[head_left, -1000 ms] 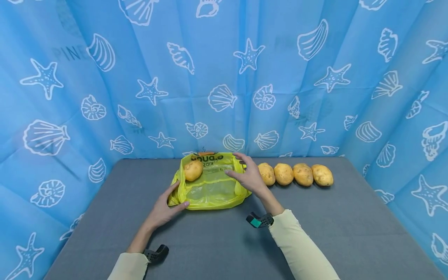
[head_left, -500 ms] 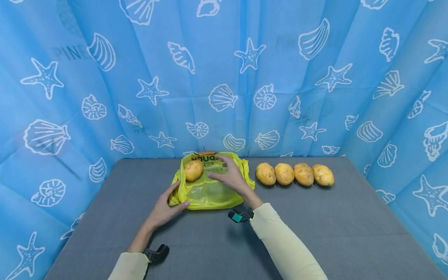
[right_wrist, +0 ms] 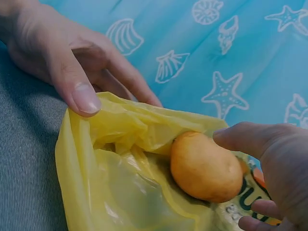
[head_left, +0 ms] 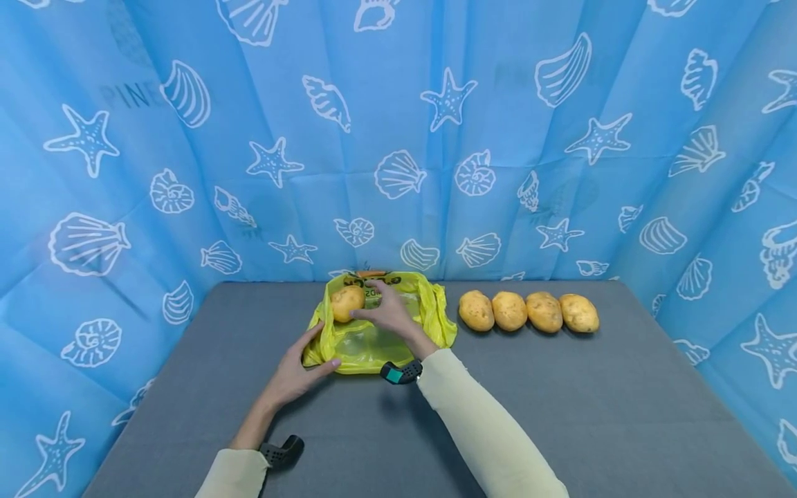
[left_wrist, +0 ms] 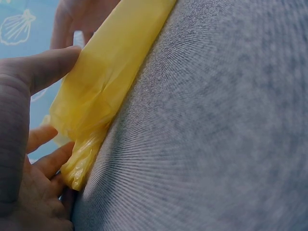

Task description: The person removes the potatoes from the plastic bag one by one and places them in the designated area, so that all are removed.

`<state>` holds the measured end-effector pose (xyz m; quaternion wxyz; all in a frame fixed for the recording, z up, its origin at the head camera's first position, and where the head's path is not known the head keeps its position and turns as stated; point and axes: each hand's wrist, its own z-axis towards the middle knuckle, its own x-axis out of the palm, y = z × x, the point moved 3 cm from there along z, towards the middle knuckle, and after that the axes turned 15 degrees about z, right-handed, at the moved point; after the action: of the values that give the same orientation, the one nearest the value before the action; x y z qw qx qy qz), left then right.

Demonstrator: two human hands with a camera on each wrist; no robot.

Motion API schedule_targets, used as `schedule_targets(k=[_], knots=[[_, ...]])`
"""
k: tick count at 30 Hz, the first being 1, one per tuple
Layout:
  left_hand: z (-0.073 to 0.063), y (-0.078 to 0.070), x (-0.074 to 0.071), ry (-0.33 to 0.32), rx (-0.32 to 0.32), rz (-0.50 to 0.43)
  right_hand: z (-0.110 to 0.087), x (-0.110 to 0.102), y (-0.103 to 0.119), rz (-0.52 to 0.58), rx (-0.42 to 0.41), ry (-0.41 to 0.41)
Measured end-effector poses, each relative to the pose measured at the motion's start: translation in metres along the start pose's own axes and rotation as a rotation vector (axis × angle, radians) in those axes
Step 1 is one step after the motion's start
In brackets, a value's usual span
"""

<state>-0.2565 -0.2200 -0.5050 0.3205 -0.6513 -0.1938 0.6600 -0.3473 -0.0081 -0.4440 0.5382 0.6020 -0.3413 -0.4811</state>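
Observation:
A yellow plastic bag (head_left: 358, 353) with dark printing lies on the table, its mouth toward me. One potato (head_left: 346, 304) sits inside at its left. My left hand (head_left: 295, 373) holds the bag's left side, the thumb at the front and the fingers around the outer side, as the left wrist view shows on the yellow film (left_wrist: 106, 72). Inside the mouth, my right hand (head_left: 394, 315) is spread beside the potato. In the right wrist view its thumb tip (right_wrist: 224, 137) is at the potato's upper edge, touching or nearly so; the fingers stand apart and are partly hidden.
Several potatoes (head_left: 510, 311) stand in a row on the grey cloth-covered table (head_left: 560, 415), right of the bag. Behind the table hangs a blue curtain (head_left: 398, 228) with white shells and starfish. Black bands (head_left: 283, 453) are on both wrists.
My right hand has moved left from the bag's right edge across its mouth to the potato inside. The left hand keeps its place on the bag.

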Motion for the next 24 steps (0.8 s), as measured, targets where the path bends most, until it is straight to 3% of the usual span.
schedule_targets(k=[24], knots=[[-0.001,-0.003,-0.001,-0.007,-0.007,-0.008,0.017,0.029,-0.009,-0.084,0.031,-0.012]])
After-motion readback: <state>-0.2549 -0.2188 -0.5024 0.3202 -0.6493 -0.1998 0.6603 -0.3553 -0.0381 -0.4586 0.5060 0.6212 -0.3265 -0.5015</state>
